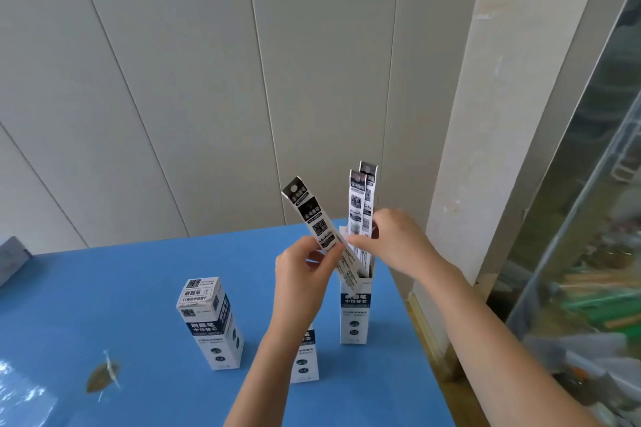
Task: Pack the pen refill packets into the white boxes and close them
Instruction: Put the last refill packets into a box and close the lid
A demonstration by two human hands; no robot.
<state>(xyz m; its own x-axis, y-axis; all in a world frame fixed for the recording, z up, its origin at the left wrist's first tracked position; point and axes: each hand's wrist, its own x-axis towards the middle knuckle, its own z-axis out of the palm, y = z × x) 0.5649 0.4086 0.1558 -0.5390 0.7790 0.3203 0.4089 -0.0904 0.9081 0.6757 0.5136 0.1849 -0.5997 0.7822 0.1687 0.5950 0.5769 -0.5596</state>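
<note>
Three tall white boxes with dark print stand upright on the blue table point(145, 288). The left box point(211, 322) has its top shut. The middle box point(305, 357) is mostly hidden behind my left forearm. The right box point(355, 315) is open on top, with pen refill packets sticking out. My left hand point(301, 274) pinches a tilted packet point(314, 215) whose lower end dips into that open box. My right hand point(392, 243) grips two upright packets point(360, 201) standing in the same box.
A grey panelled wall rises behind the table. A brown stain with a white streak point(104, 376) marks the table at lower left. A grey object point(12, 258) sits at the left edge. Right of the table stands a glass-fronted cabinet point(589, 253) with cluttered items.
</note>
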